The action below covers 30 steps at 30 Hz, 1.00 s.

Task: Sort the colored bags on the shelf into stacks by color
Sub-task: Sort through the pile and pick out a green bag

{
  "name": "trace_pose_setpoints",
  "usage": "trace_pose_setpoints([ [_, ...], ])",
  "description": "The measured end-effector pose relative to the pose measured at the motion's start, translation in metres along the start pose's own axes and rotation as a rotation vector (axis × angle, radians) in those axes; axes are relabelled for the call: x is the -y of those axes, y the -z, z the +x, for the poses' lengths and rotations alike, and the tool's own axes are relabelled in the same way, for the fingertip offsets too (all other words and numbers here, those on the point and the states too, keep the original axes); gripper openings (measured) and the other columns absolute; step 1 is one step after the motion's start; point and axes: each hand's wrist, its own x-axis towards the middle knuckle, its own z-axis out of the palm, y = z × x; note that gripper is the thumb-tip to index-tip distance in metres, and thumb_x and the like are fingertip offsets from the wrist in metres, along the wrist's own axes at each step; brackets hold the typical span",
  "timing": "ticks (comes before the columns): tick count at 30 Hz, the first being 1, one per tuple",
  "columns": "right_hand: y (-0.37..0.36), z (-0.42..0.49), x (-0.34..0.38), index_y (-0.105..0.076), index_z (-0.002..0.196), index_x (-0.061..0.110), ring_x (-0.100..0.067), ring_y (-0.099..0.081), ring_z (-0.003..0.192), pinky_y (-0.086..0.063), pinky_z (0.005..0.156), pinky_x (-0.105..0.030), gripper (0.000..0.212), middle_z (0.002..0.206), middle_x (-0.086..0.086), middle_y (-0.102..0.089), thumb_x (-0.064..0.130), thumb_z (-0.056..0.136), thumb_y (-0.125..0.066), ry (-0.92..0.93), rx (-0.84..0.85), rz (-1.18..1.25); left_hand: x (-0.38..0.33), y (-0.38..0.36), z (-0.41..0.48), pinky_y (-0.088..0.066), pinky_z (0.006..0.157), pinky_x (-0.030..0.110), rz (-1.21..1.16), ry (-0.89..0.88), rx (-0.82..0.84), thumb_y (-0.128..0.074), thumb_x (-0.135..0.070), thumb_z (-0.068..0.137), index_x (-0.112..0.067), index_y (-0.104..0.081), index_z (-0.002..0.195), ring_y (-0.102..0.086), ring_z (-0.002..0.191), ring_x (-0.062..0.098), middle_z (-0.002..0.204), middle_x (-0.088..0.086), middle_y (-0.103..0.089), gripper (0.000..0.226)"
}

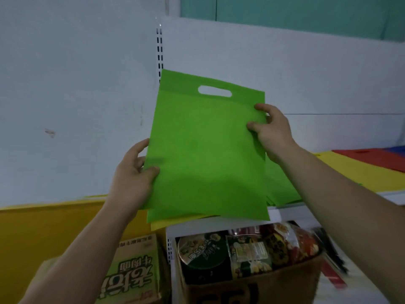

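A flat green bag (pixel 203 150) with a cut-out handle slot at its top is held up in front of the white shelf back. My left hand (pixel 133 174) grips its lower left edge, and my right hand (pixel 271 132) pinches its right edge higher up. Behind it on the shelf lie more green bags (pixel 282 189). A yellow bag (pixel 359 170) lies to the right, then a red bag (pixel 377 156) and a blue bag (pixel 400 149) at the frame's edge. A yellow bag corner (pixel 160 224) pokes out below the held one.
The white shelf edge (pixel 285 211) runs under the bags. Below it stands a cardboard box (pixel 252 288) of instant-noodle cups and snack packets. A green printed carton (pixel 133 273) sits lower left. A yellow panel (pixel 43 229) spans the left. A slotted upright (pixel 159 49) divides the back wall.
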Motion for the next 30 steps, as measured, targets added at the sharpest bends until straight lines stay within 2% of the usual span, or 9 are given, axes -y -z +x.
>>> trace_pose_setpoints([
  [4,0.035,0.007,0.002,-0.057,0.123,0.025,-0.021,-0.062,0.105,-0.052,0.093,-0.041,0.051,0.121,-0.004,-0.061,0.005,0.078,-0.069,0.068,-0.037,-0.066,-0.012,-0.028,-0.013,-0.051,0.064,0.031,0.014,-0.031,0.023,-0.051,0.010,0.086,-0.039,-0.048,0.118,-0.067,0.067,0.005,0.089,-0.007,-0.069,0.058],
  [8,0.088,0.013,-0.001,-0.056,0.124,0.023,-0.021,-0.062,0.107,-0.051,0.095,-0.042,0.052,0.123,-0.004,-0.060,0.006,0.077,-0.068,0.094,-0.056,-0.095,-0.025,-0.078,-0.029,-0.054,0.072,0.033,0.017,-0.038,0.051,-0.052,0.010,0.087,-0.035,-0.047,0.122,-0.067,0.074,0.011,0.092,-0.004,-0.067,0.057],
  [11,0.135,0.017,-0.007,-0.056,0.124,0.023,-0.021,-0.061,0.107,-0.052,0.094,-0.042,0.051,0.122,-0.004,-0.059,0.004,0.077,-0.067,0.090,-0.076,-0.102,-0.031,-0.123,-0.044,-0.055,0.063,0.024,0.022,-0.038,0.073,-0.052,0.009,0.088,-0.034,-0.045,0.124,-0.066,0.067,0.001,0.093,-0.005,-0.065,0.056],
  [14,0.178,0.022,-0.016,-0.056,0.125,0.020,-0.021,-0.061,0.107,-0.051,0.094,-0.040,0.051,0.122,-0.004,-0.059,0.002,0.079,-0.066,0.085,-0.095,-0.120,-0.035,-0.166,-0.057,-0.054,0.066,0.030,0.054,-0.025,0.087,-0.053,0.006,0.089,-0.029,-0.044,0.133,-0.064,0.073,0.009,0.094,-0.006,-0.063,0.057],
  [18,0.216,0.031,-0.030,-0.055,0.127,0.017,-0.018,-0.059,0.106,-0.051,0.094,-0.036,0.050,0.120,-0.003,-0.057,0.002,0.080,-0.066,0.086,-0.097,-0.139,-0.036,-0.207,-0.066,-0.048,0.062,0.026,0.089,-0.024,0.087,-0.054,0.006,0.088,-0.023,-0.042,0.137,-0.061,0.074,0.008,0.087,-0.009,-0.061,0.059],
  [25,0.225,0.058,-0.054,-0.055,0.127,0.018,-0.017,-0.056,0.105,-0.049,0.094,-0.035,0.049,0.119,-0.002,-0.056,0.006,0.081,-0.067,0.098,-0.095,-0.168,-0.034,-0.231,-0.054,-0.047,0.059,0.025,0.128,-0.014,0.061,-0.055,0.005,0.089,-0.026,-0.041,0.137,-0.062,0.074,0.011,0.089,-0.005,-0.062,0.059],
  [30,0.213,0.084,-0.074,-0.054,0.128,0.018,-0.019,-0.057,0.106,-0.049,0.094,-0.034,0.048,0.124,-0.004,-0.056,0.008,0.082,-0.066,0.065,-0.080,-0.224,-0.026,-0.237,-0.029,-0.053,0.069,0.033,0.205,-0.036,0.091,-0.057,0.003,0.087,-0.026,-0.044,0.134,-0.064,0.081,0.020,0.093,-0.003,-0.063,0.056],
])
